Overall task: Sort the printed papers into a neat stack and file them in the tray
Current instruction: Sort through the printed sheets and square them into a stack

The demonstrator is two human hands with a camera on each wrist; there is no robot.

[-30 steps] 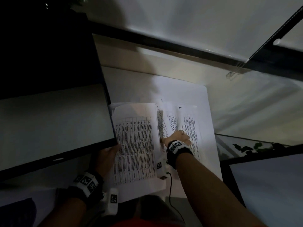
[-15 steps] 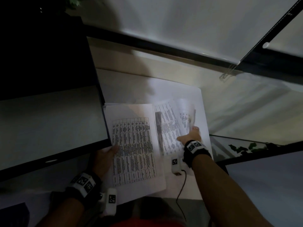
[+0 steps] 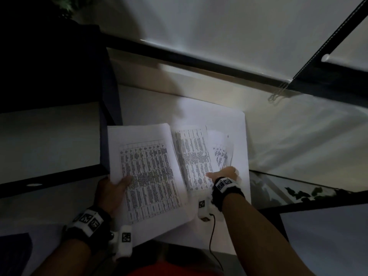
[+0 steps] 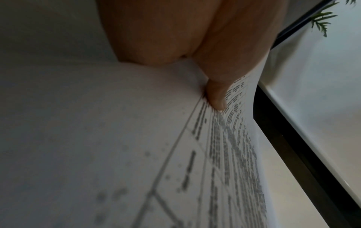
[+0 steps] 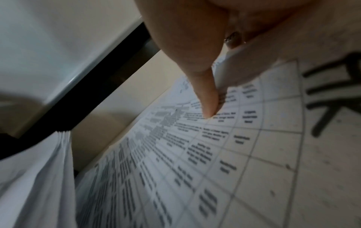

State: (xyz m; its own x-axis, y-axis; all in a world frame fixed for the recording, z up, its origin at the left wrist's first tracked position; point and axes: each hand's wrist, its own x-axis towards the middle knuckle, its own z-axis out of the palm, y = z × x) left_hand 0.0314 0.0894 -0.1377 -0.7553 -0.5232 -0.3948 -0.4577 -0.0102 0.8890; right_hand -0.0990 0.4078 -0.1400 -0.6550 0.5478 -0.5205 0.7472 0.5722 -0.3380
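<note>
**Two hands on the printed sheets**

The left hand (image 3: 111,189) holds a thick sheaf of white papers printed with a dense black table (image 3: 147,172), the thumb (image 4: 215,95) lying on top of the page near its edge and the other fingers hidden underneath, so the sheaf is pinched between them. This sheaf is lifted off the surface and tilts up toward the far side, its near corner hanging past the thumb toward the person.

Just to the right of that grip lies a second batch of white printed sheets (image 3: 196,160), flat on a large white board (image 3: 242,136) that serves as the work surface. The right hand (image 3: 224,174) rests on this batch; its thumb (image 5: 207,98) points down with the tip pressing on the top page, and a loose, curled printed sheet (image 3: 221,154) rises just beyond the fingers. Whether the other fingers pinch that curled sheet I cannot tell, since the wrist view shows them only as a blur above the thumb.

Left of the held sheaf stands a dark-framed panel (image 3: 49,140). Both wrists wear black bands with white marker tags, and a thin black cable (image 3: 211,236) trails from the right one.
</note>
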